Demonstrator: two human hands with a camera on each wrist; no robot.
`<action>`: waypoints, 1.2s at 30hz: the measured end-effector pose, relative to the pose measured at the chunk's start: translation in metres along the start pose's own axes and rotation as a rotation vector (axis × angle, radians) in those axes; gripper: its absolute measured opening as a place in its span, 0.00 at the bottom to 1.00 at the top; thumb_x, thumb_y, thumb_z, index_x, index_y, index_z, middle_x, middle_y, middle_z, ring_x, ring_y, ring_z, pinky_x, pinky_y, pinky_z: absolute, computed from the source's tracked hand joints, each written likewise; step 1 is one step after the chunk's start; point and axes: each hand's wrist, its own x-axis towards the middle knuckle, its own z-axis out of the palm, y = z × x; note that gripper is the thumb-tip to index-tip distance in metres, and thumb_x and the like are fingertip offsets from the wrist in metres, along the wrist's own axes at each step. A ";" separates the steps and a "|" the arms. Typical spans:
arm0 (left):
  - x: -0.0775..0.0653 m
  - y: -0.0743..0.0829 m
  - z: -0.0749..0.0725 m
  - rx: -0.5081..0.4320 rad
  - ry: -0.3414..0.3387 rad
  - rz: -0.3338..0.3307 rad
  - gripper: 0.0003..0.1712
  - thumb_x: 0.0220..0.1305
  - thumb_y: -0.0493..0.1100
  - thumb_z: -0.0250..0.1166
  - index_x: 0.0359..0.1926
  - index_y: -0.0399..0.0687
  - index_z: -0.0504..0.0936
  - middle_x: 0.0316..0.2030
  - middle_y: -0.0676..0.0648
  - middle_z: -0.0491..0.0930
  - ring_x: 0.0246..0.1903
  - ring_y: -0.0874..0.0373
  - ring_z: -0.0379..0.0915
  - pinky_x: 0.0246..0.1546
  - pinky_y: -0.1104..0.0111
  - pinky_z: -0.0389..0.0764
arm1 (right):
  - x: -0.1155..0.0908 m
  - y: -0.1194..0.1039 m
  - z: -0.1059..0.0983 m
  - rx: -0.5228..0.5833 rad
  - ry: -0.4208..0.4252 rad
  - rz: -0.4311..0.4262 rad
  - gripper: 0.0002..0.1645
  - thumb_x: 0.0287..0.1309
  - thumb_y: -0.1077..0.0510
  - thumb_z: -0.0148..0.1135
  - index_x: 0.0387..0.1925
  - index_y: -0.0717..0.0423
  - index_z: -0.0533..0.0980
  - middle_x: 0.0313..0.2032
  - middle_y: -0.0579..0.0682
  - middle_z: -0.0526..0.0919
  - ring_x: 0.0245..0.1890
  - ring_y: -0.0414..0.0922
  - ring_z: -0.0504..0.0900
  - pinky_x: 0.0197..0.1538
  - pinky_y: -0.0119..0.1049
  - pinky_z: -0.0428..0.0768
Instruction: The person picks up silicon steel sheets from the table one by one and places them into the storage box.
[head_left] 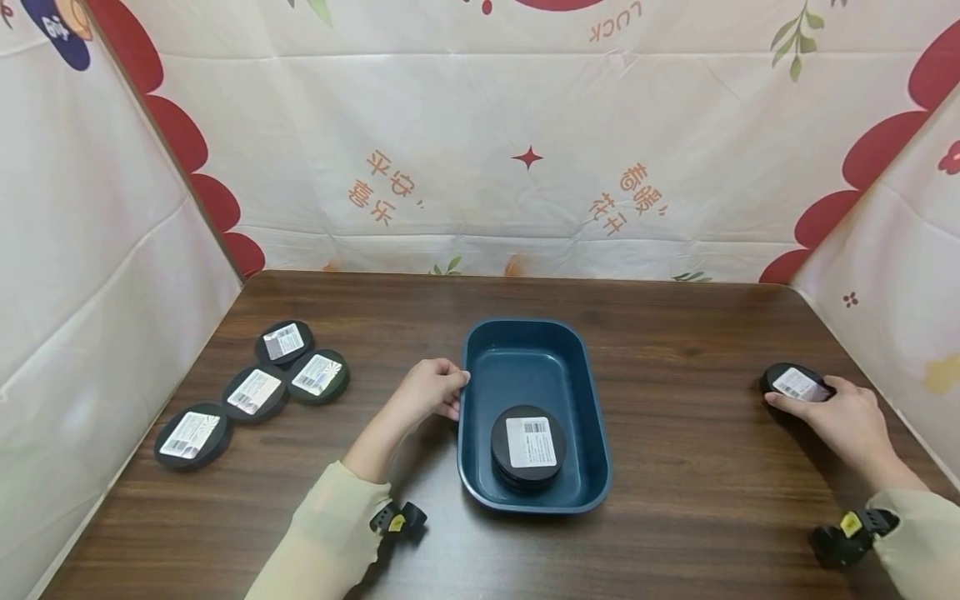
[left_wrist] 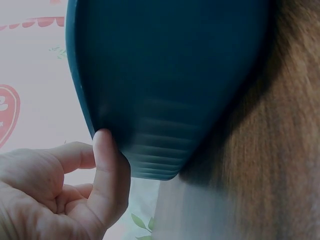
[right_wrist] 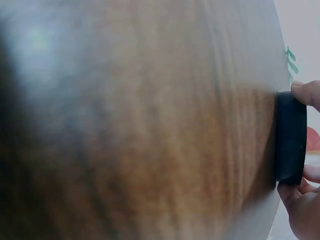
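A dark blue rectangular tray (head_left: 517, 375) stands on the table, and in its near half sits a stack of round black discs (head_left: 517, 479), the top one bearing a white barcode label. With thumb and finger my left hand (head_left: 431, 387) pinches the tray's left rim; the left wrist view shows the tray's outer wall (left_wrist: 165, 100) close up. Far to the right, my right hand (head_left: 855, 421) grips a labelled black disc (head_left: 795, 382) by its edges. In the right wrist view that disc (right_wrist: 291, 137) shows side-on between thumb and fingers, close to the tabletop.
Several more labelled black discs (head_left: 255, 392) lie grouped on the left of the brown wooden table (head_left: 675, 467). White printed cloth (head_left: 480, 108) walls in the back and both sides. A small black camera is strapped to each wrist.
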 end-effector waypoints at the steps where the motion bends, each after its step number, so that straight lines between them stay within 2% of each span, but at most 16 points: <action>1: 0.000 0.000 0.000 0.001 0.000 0.000 0.11 0.65 0.37 0.56 0.35 0.29 0.74 0.19 0.45 0.71 0.15 0.60 0.69 0.19 0.70 0.80 | 0.000 0.000 0.001 0.004 0.004 0.005 0.58 0.50 0.36 0.62 0.56 0.84 0.54 0.48 0.83 0.59 0.49 0.74 0.56 0.43 0.65 0.62; 10: 0.000 0.000 0.000 0.011 -0.003 -0.007 0.12 0.66 0.38 0.55 0.36 0.28 0.75 0.19 0.45 0.71 0.16 0.59 0.70 0.21 0.70 0.80 | -0.004 -0.001 -0.003 0.000 0.055 0.046 0.60 0.49 0.35 0.63 0.58 0.84 0.53 0.50 0.84 0.59 0.52 0.75 0.55 0.47 0.66 0.59; 26: -0.004 0.003 0.000 0.018 0.006 -0.017 0.12 0.66 0.38 0.56 0.37 0.28 0.75 0.20 0.44 0.72 0.17 0.58 0.71 0.22 0.70 0.81 | -0.023 -0.029 -0.014 0.039 0.097 -0.043 0.57 0.47 0.38 0.66 0.59 0.80 0.56 0.51 0.83 0.58 0.51 0.75 0.57 0.44 0.66 0.59; 36: -0.003 0.001 0.000 0.019 0.000 -0.013 0.12 0.66 0.38 0.56 0.38 0.28 0.74 0.20 0.45 0.72 0.17 0.59 0.71 0.23 0.69 0.81 | -0.037 -0.062 -0.019 0.060 0.091 -0.114 0.54 0.47 0.39 0.67 0.61 0.74 0.58 0.55 0.80 0.57 0.50 0.74 0.60 0.43 0.65 0.62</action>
